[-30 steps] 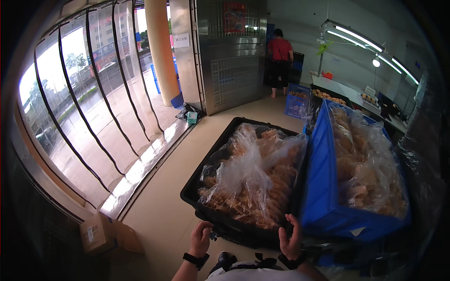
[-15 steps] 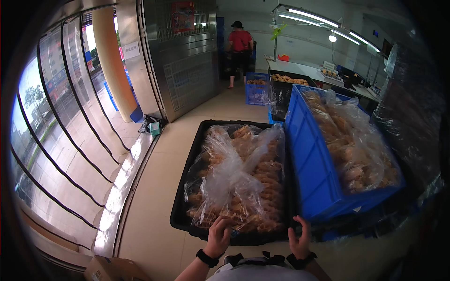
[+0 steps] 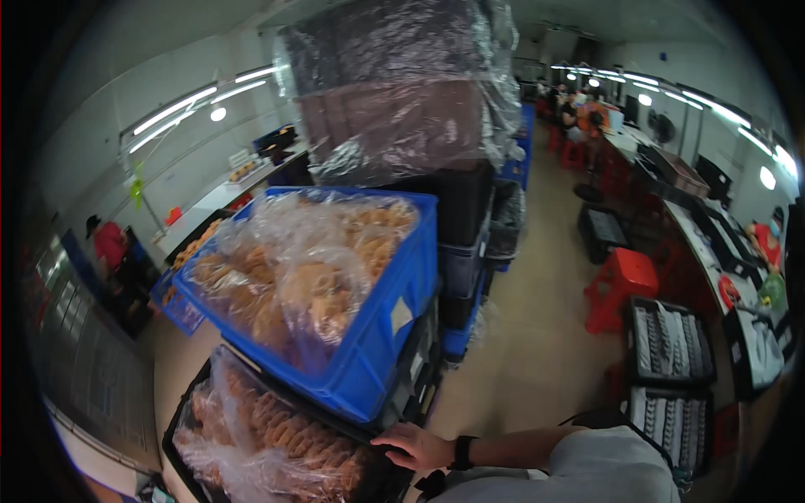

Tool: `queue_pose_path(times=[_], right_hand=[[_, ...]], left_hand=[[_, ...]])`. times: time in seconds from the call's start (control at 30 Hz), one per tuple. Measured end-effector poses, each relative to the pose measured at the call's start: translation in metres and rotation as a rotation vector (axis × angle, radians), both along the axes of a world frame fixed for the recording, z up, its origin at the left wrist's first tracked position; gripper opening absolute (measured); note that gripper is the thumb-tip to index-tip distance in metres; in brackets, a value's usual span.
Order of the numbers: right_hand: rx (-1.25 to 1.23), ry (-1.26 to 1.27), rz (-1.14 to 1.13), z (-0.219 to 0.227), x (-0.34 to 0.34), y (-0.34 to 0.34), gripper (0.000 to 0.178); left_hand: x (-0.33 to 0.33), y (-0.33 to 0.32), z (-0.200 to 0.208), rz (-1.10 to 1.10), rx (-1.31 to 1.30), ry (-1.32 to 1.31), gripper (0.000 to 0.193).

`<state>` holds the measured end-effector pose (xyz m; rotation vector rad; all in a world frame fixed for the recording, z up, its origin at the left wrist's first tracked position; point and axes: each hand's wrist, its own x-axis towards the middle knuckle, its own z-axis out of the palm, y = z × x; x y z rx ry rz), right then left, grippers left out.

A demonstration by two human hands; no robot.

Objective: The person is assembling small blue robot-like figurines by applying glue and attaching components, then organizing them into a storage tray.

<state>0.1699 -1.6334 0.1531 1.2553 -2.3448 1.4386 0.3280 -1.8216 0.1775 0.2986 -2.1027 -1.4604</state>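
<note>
My right hand point(image 3: 417, 447), with a dark band at the wrist, rests at the near right rim of a black crate point(image 3: 173, 417). Its fingers are apart and lie over the crate's edge. Inside the crate, rows of tan-brown curved pieces point(image 3: 289, 436) lie partly under clear plastic film point(image 3: 231, 419); their kind I cannot make out. My left hand is out of the picture. Right beside and above this crate, a blue crate point(image 3: 377, 360) sits tilted in view on black crates, filled with similar tan pieces under a clear plastic bag point(image 3: 323, 289).
Behind the blue crate rises a tall film-wrapped stack of crates point(image 3: 394, 126). An aisle runs down the right, with a red stool point(image 3: 620, 285) and black trays of grey parts point(image 3: 671, 339) along it. People sit at a long bench point(image 3: 671, 201); another person point(image 3: 109, 245) stands far left.
My view has swung to the right, bringing the aisle and bench in. My left hand has gone out of the picture; my right hand now rests on the crate's rim.
</note>
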Motion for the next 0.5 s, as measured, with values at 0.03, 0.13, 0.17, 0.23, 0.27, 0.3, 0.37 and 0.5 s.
queue_pose_path(times=[0.03, 0.13, 0.17, 0.23, 0.27, 0.3, 0.37, 0.5], right_hand=[[-0.002, -0.002, -0.048, -0.004, 0.004, 0.01, 0.036], [-0.034, 0.012, -0.158, -0.01, 0.019, 0.031, 0.035], [-0.038, 0.011, -0.168, -0.012, 0.025, 0.035, 0.035], [0.062, -0.071, -0.229, -0.02, 0.034, 0.045, 0.035], [0.034, -0.022, -0.274, -0.021, 0.037, 0.049, 0.033], [0.032, -0.022, -0.282, -0.022, 0.04, 0.054, 0.033], [0.096, -0.054, -0.317, -0.02, 0.047, 0.072, 0.03], [0.377, -0.463, -0.182, -0.046, 0.058, 0.111, 0.032]], left_hand=[[-0.001, 0.007, -0.003, 0.055, 0.096, -0.042, 0.026], [-0.007, 0.014, 0.013, -0.01, 0.133, -0.124, 0.025], [-0.008, 0.012, 0.019, -0.115, 0.072, -0.157, 0.024], [-0.009, 0.009, 0.019, -0.182, 0.036, -0.187, 0.024], [-0.014, 0.012, 0.021, -0.224, 0.007, -0.114, 0.024], [-0.018, 0.015, 0.023, -0.266, -0.021, -0.041, 0.024], [-0.025, 0.025, 0.031, -0.311, -0.027, -0.044, 0.023], [-0.032, 0.04, 0.038, -0.365, -0.058, -0.057, 0.016]])
